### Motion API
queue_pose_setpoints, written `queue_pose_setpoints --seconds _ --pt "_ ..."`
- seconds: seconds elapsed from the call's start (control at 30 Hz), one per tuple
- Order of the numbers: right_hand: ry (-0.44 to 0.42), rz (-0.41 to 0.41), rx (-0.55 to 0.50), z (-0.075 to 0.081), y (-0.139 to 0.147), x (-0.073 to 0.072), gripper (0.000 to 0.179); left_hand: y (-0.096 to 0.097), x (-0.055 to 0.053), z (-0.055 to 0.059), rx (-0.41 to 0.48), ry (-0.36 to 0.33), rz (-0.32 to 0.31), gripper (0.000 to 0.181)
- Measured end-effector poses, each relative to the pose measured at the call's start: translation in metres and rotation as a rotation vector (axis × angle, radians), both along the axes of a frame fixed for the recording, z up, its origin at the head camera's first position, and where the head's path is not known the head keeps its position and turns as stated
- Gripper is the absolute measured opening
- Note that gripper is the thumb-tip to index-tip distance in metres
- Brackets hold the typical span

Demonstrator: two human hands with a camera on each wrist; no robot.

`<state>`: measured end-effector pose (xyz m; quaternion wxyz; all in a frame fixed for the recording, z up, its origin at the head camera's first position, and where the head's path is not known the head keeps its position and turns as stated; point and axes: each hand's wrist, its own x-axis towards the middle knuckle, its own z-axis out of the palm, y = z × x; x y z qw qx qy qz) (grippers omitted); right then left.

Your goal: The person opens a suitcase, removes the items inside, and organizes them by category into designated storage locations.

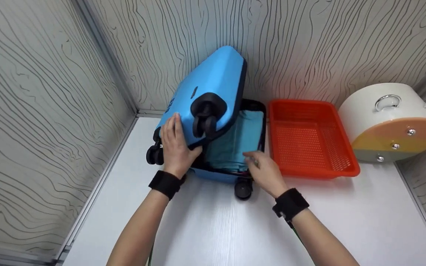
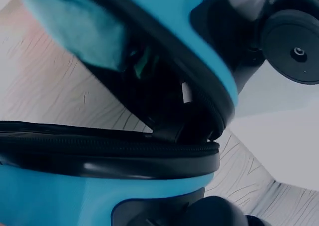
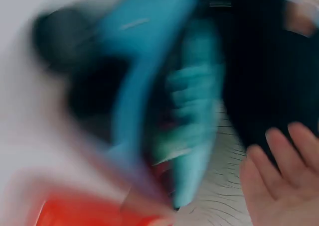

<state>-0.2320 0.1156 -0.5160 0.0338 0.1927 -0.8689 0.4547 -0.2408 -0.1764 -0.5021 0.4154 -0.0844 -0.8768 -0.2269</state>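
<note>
A blue hard-shell suitcase with black wheels lies part open, its lid (image 1: 216, 74) tilted up over the left side of its lower shell (image 1: 213, 176). My left hand (image 1: 177, 149) holds the lid near a wheel, fingers along the outer shell and thumb at the rim. Folded teal cloth (image 1: 250, 127) fills the lower shell, partly hidden by the lid. Beside the shell's front right corner is my right hand (image 1: 266, 171), fingers loosely bent over the cloth's edge and nothing held. The right wrist view, blurred, has its fingers (image 3: 281, 159) spread near the dark lid lining.
An orange-red plastic basket (image 1: 340, 135) stands just right of the suitcase. At the far right is a white rounded box (image 1: 368, 99) with coloured drawer fronts and metal handles. Patterned wall panels (image 1: 290, 44) rise behind the white table (image 1: 227, 229).
</note>
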Motion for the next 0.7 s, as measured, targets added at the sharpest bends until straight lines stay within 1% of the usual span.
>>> queue_pose_setpoints --seconds 0.07,0.1,0.13,0.23,0.33,0.37,0.47,0.53,0.6,0.7 --pt "0.113 0.013 0.197 -0.022 0.0 0.004 0.023 -0.007 0.0 0.005 0.068 -0.02 0.001 0.124" --pt "0.173 0.01 0.267 -0.031 0.0 0.005 0.02 -0.01 0.0 0.007 0.1 -0.033 0.0 0.124" --pt "0.229 0.005 0.316 -0.039 0.0 0.006 0.016 -0.013 0.0 0.009 0.131 -0.05 0.0 0.124" --pt "0.357 -0.01 0.397 -0.057 0.001 0.008 0.011 -0.022 0.002 0.015 0.223 -0.099 -0.006 0.124" --pt "0.447 -0.019 0.44 -0.066 0.002 0.008 0.014 -0.031 0.0 0.02 0.316 -0.138 0.002 0.122" --pt "0.473 -0.022 0.453 -0.067 0.003 0.008 0.015 -0.034 0.0 0.022 0.345 -0.14 0.001 0.12" --pt "0.518 -0.03 0.475 -0.069 0.003 0.007 0.016 -0.048 -0.003 0.025 0.446 -0.126 -0.017 0.114" --pt "0.524 -0.032 0.476 -0.069 0.004 0.007 0.016 -0.058 -0.003 0.026 0.544 -0.115 -0.039 0.111" --pt "0.515 -0.031 0.475 -0.069 0.005 0.007 0.016 -0.07 -0.002 0.025 0.647 -0.114 -0.052 0.111" --pt "0.501 -0.043 0.466 -0.069 0.008 0.007 0.016 -0.089 0.002 0.022 0.823 -0.178 -0.031 0.11"
